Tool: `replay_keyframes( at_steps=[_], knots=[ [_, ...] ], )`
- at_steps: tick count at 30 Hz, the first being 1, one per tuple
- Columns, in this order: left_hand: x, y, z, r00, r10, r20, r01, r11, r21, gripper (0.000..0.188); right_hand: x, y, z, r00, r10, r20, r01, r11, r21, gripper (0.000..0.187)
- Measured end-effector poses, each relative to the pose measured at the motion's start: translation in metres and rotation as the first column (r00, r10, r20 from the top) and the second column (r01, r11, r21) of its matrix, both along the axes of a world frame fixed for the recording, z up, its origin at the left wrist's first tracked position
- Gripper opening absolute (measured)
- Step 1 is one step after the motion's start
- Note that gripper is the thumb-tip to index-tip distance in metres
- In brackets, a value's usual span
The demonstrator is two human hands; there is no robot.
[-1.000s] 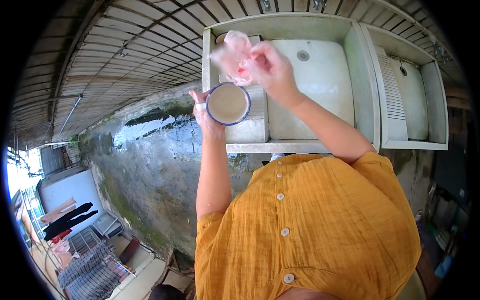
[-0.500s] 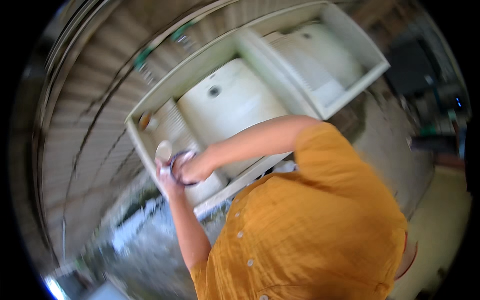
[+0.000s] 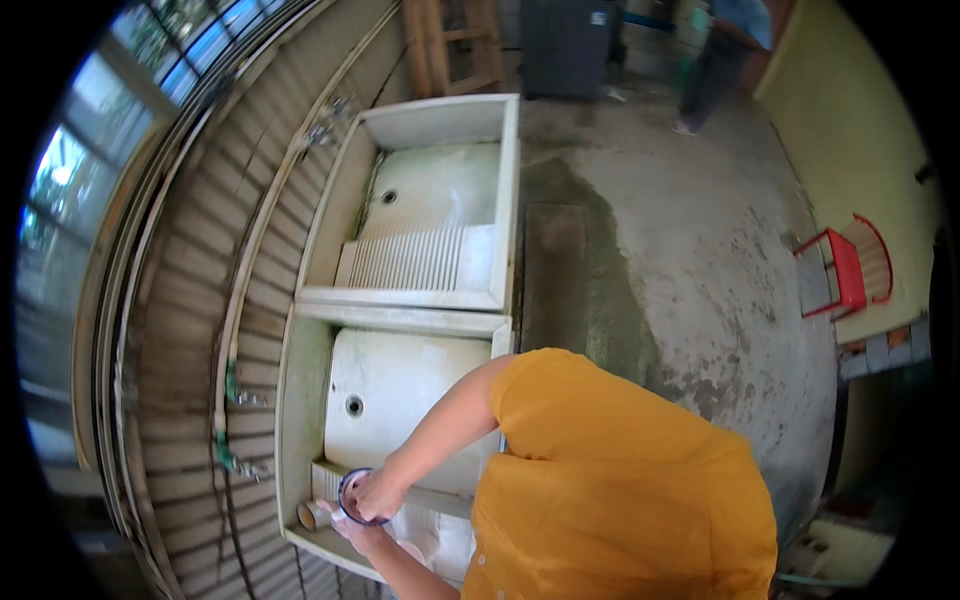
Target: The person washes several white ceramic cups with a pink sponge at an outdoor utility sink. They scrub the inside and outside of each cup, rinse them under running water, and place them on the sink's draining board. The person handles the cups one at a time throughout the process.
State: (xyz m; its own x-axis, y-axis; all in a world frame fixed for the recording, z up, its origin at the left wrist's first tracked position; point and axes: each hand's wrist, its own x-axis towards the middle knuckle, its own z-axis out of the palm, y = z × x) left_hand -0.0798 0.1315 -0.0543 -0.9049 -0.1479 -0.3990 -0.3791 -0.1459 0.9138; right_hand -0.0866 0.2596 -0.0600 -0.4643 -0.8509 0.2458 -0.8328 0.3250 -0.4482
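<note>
At the near end of the double washing sink (image 3: 287, 400), my left hand (image 3: 358, 536) is closed around a bowl-like vessel (image 3: 346, 488) with a dark blue rim. Whitish suds seem to cover my left fingers. My right hand (image 3: 382, 496) reaches into the vessel with its fingers bent inward; whatever those fingers hold is hidden. A brownish cup or jar (image 3: 309, 517) lies in the sink's near left corner, beside my left fingers. Under my left wrist, a pale pinkish round thing (image 3: 412, 551) shows in part.
Ribbed washboards and a drain (image 3: 354, 405) sit inside the basins. Taps with green fittings (image 3: 226, 455) line a wall pipe on the left. A red chair (image 3: 845, 268) stands at right on the wet concrete floor (image 3: 690, 260). Another person (image 3: 730, 60) stands far back.
My view has swung round, so the sink now runs away upright and the floor, chair and another person show. Both hands stay at the vessel; the pale round piece beside it no longer shows there.
</note>
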Motion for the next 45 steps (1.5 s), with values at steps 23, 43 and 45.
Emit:
replay_keyframes(
  at_steps=[23,43,45],
  knots=[
    [-0.020,0.084,0.034,0.963,-0.265,-0.048,0.259,0.960,-0.105,0.049,-0.008,0.078,0.016,0.941,-0.329,-0.084,0.263,0.863,-0.430,0.019],
    [-0.071,0.070,0.067,0.851,-0.512,-0.115,0.440,0.815,-0.377,0.031,0.020,0.040,0.021,0.769,-0.462,-0.442,0.394,0.887,-0.242,0.017],
    [-0.066,0.078,0.070,0.853,-0.516,-0.077,0.424,0.772,-0.473,0.032,0.014,0.043,0.017,0.782,-0.487,-0.390,0.408,0.872,-0.270,0.017]
  ],
)
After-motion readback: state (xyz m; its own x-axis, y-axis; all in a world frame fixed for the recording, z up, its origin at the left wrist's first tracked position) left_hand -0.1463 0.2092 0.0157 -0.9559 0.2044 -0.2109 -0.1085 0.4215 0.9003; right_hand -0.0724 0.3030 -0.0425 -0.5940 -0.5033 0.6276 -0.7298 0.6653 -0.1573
